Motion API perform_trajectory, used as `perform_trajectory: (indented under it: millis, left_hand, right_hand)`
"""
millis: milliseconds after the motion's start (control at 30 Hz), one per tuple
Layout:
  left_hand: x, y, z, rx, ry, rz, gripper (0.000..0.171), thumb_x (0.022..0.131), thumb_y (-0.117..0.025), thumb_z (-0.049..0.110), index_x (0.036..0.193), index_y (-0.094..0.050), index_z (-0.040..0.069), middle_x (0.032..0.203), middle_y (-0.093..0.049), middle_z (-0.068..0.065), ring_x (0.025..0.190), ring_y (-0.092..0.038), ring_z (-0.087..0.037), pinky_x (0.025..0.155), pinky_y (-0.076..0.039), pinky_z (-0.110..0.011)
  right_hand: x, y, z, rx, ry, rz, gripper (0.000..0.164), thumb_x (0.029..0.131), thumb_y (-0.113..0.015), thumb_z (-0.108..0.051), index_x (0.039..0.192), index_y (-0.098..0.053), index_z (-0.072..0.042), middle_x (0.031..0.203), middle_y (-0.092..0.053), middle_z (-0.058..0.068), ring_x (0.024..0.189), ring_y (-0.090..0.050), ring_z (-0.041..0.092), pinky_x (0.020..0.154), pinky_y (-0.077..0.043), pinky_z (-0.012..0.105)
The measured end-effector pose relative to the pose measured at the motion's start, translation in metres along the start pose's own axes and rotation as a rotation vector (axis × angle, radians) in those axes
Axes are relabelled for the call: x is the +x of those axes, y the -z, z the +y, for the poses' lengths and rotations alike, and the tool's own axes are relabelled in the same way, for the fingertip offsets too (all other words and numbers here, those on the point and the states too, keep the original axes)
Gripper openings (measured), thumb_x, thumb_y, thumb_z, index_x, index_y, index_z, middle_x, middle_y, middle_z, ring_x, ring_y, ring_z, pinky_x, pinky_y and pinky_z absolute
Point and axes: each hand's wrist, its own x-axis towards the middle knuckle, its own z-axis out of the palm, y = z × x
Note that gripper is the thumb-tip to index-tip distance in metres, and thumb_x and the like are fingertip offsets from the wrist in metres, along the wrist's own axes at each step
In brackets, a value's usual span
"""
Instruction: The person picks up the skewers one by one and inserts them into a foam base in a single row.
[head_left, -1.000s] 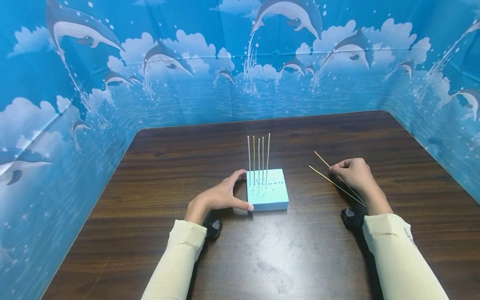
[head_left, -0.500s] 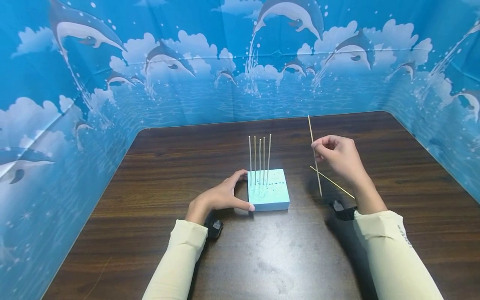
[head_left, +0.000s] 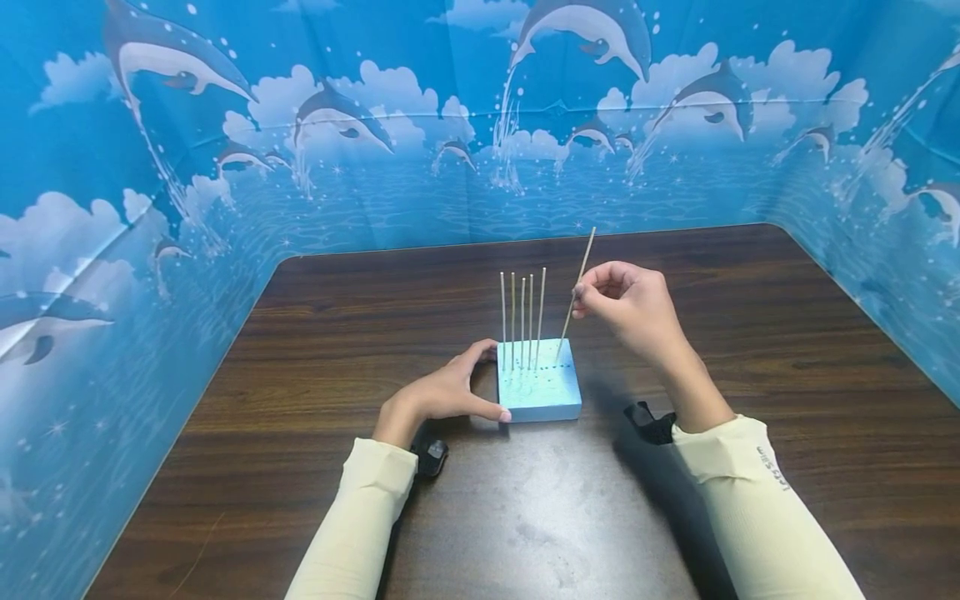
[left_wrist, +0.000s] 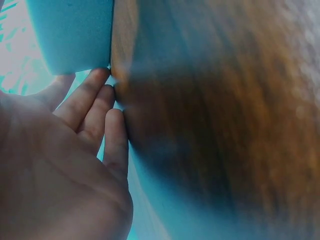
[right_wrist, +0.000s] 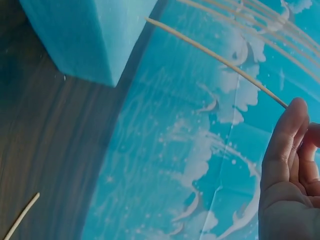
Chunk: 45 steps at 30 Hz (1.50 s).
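My left hand holds the light blue foam block at its left side, thumb at the near corner and fingers at the far one. In the left wrist view, fingertips meet the block's edge. Several thin wooden sticks stand upright in a row on the block's left half. My right hand pinches another wooden stick, tilted, with its lower end over the block's right half. In the right wrist view, that stick's tip is right at the block's top edge.
A loose stick lies on the table, hidden behind the right arm in the head view. Small dark holes dot the block's top. Dark wood table surrounds it, backed by a blue dolphin curtain.
My right hand has picked a stick up off the table, tipped it upright and carried it left to the block. My left hand has stayed at the block.
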Motion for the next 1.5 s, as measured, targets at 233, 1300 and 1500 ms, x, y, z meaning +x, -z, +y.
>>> perform_trajectory:
  millis: [233, 1300, 1500]
  left_hand:
    - [0.001, -0.001, -0.001, 0.011, 0.008, 0.006, 0.114, 0.071, -0.086, 0.047, 0.158, -0.016, 0.021, 0.16, -0.027, -0.004, 0.148, -0.023, -0.021, 0.118, -0.024, -0.048]
    - [0.001, -0.001, -0.001, 0.013, -0.005, 0.021, 0.113, 0.07, -0.086, 0.048, 0.157, -0.018, 0.021, 0.159, -0.029, -0.004, 0.148, -0.023, -0.022, 0.118, -0.022, -0.05]
    - [0.001, 0.0, 0.001, 0.009, 0.004, 0.016, 0.114, 0.07, -0.086, 0.048, 0.157, -0.018, 0.021, 0.159, -0.028, -0.005, 0.148, -0.023, -0.021, 0.118, -0.022, -0.049]
  right_hand:
    - [-0.001, -0.013, -0.004, 0.001, 0.011, -0.035, 0.008, 0.092, -0.066, -0.006, 0.09, -0.067, 0.002, 0.081, -0.071, 0.013, 0.068, -0.07, 0.016, 0.067, -0.056, 0.022]
    - [-0.004, -0.02, 0.0, -0.106, 0.013, -0.04, 0.008, 0.091, -0.067, -0.008, 0.09, -0.069, 0.0, 0.075, -0.071, 0.009, 0.07, -0.071, 0.025, 0.065, -0.053, 0.019]
    - [-0.007, -0.023, 0.004, -0.137, -0.007, -0.04, 0.006, 0.091, -0.067, -0.008, 0.09, -0.07, -0.003, 0.078, -0.071, 0.006, 0.07, -0.069, 0.014, 0.067, -0.052, 0.019]
